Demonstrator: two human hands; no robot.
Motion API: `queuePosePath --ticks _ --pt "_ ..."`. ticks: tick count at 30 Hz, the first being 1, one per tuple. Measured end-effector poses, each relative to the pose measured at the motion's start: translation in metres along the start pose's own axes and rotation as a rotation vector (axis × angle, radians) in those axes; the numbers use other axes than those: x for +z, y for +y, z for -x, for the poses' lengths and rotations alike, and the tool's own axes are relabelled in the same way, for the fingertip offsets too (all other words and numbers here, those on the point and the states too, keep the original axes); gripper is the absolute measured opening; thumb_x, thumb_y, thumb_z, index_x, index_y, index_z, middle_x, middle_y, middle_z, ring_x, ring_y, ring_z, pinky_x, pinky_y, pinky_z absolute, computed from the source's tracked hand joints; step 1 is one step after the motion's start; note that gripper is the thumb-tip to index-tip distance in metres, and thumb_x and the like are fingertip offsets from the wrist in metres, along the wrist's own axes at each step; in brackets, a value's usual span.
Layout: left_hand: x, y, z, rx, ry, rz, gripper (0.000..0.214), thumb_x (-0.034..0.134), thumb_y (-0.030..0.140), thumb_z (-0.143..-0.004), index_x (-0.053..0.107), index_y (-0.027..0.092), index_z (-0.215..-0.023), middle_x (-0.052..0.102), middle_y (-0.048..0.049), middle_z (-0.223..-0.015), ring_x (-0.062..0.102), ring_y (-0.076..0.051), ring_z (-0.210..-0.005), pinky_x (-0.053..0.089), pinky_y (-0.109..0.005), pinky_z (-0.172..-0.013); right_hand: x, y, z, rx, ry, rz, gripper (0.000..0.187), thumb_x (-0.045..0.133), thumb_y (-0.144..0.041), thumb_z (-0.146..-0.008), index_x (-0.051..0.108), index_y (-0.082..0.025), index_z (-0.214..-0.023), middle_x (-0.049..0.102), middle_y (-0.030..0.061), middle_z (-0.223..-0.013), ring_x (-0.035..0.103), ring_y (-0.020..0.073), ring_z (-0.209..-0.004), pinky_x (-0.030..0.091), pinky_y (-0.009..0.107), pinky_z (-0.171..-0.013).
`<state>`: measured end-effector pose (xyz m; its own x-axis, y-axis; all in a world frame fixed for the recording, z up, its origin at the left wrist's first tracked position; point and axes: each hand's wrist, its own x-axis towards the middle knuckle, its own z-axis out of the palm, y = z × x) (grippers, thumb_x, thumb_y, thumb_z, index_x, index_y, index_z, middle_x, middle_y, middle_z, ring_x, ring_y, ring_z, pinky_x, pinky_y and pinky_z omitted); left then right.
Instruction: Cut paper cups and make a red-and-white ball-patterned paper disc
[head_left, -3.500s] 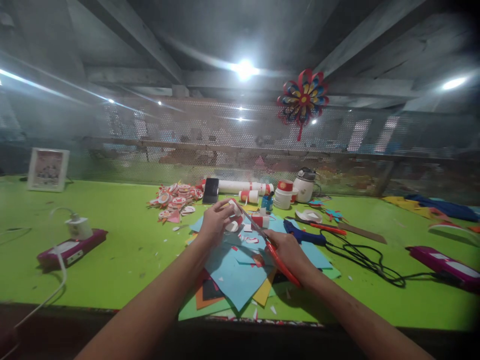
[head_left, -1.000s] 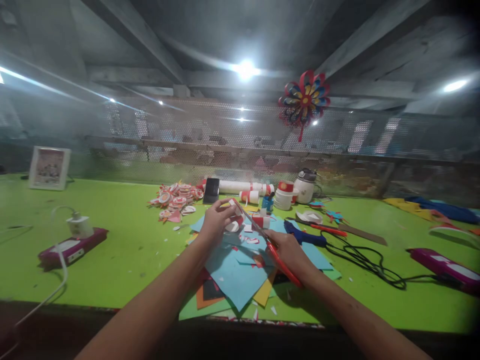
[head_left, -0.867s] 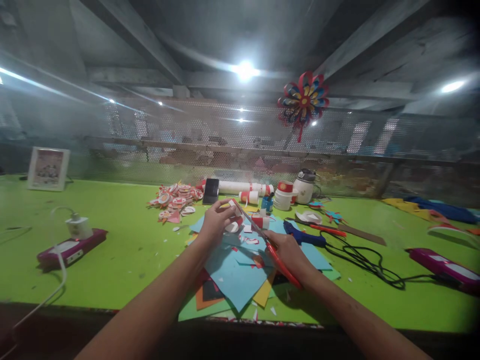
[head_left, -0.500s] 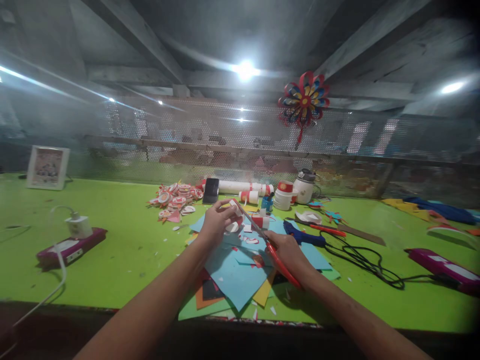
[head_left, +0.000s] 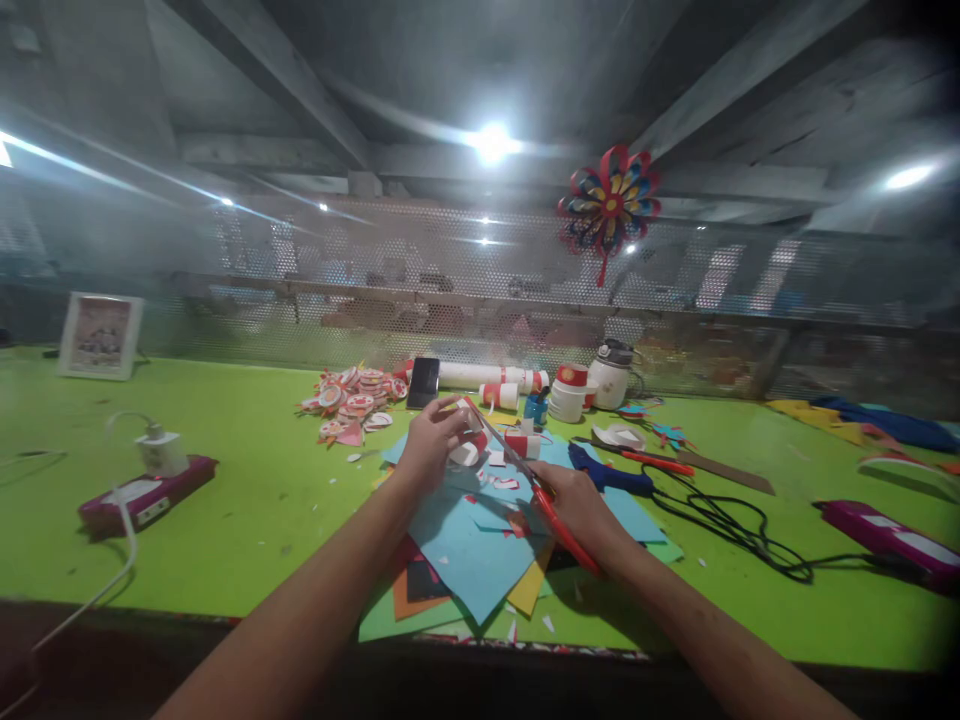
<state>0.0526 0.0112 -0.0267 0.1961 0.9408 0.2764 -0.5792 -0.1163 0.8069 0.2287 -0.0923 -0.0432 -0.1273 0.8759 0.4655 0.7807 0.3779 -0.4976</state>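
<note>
My right hand point(head_left: 574, 505) is closed round the red handles of a pair of scissors point(head_left: 556, 515). The blades point up and left, their tips close to the fingers of my left hand point(head_left: 435, 437). Those fingers pinch a small white and red paper piece point(head_left: 471, 418), partly hidden behind them. Below both hands lie blue paper sheets point(head_left: 480, 560) over orange, yellow and dark ones, with red and white scraps point(head_left: 504, 483) on top. A red and white paper cup point(head_left: 523, 444) lies on its side just beyond the blades.
Right of my hands lie a blue glue gun point(head_left: 609, 472) with a black cord and another red-handled tool point(head_left: 657, 461). Behind stand a phone point(head_left: 424, 383), stacked cups point(head_left: 568, 395) and a bottle point(head_left: 610, 375). Paper discs point(head_left: 356, 395) are piled left; power strips point(head_left: 150, 497) flank the table.
Both hands keep nearly the same place, with the scissors still at the paper piece. The whole view has shifted very slightly.
</note>
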Motion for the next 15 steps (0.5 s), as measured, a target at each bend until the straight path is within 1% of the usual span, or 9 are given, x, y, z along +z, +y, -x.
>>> queuePosePath --ticks 4,7,9,12,15 --pt "0.0014 -0.0007 0.0005 0.012 -0.013 -0.022 0.029 0.074 0.017 -0.065 0.06 0.009 -0.09 0.064 -0.0092 -0.085 0.064 -0.017 -0.072 0.054 -0.035 -0.072 -0.0016 0.0001 -0.0008 -0.025 -0.002 -0.016 0.04 0.063 -0.025 -0.068 0.068 -0.02 -0.107 0.073 0.0043 -0.097 0.067 0.0266 -0.089 0.049 0.03 -0.072" --pt "0.0036 0.0004 0.0021 0.023 -0.011 -0.032 0.033 0.076 0.018 -0.062 0.061 0.01 -0.09 0.064 -0.0085 -0.085 0.064 -0.017 -0.072 0.054 -0.035 -0.071 -0.0023 0.0002 -0.0007 -0.006 -0.009 -0.022 0.036 0.059 -0.022 -0.069 0.069 -0.021 -0.103 0.073 0.0042 -0.1 0.066 0.0266 -0.091 0.049 0.031 -0.074" --pt "0.0047 0.001 0.0032 0.025 -0.013 -0.034 0.034 0.076 0.018 -0.061 0.062 0.01 -0.09 0.064 -0.0078 -0.084 0.064 -0.017 -0.072 0.054 -0.035 -0.071 -0.0023 0.0003 -0.0002 0.016 -0.011 -0.014 0.034 0.058 -0.019 -0.068 0.07 -0.021 -0.1 0.073 0.0035 -0.098 0.067 0.0259 -0.09 0.048 0.03 -0.075" --pt "0.0048 0.0008 0.004 0.021 -0.022 -0.029 0.032 0.076 0.018 -0.062 0.061 0.011 -0.09 0.064 -0.0069 -0.084 0.065 -0.016 -0.072 0.055 -0.035 -0.071 -0.0023 -0.0003 0.0002 0.035 -0.011 0.004 0.034 0.058 -0.016 -0.066 0.071 -0.021 -0.097 0.074 0.0029 -0.093 0.067 0.0246 -0.087 0.048 0.029 -0.074" --pt "0.0035 -0.0005 0.0034 0.015 -0.03 -0.023 0.03 0.076 0.019 -0.063 0.061 0.011 -0.088 0.065 -0.0063 -0.081 0.065 -0.016 -0.069 0.055 -0.035 -0.071 -0.0027 -0.0014 0.0001 0.017 -0.013 0.002 0.036 0.057 -0.015 -0.066 0.07 -0.021 -0.098 0.074 0.0028 -0.094 0.067 0.0235 -0.086 0.048 0.028 -0.073"
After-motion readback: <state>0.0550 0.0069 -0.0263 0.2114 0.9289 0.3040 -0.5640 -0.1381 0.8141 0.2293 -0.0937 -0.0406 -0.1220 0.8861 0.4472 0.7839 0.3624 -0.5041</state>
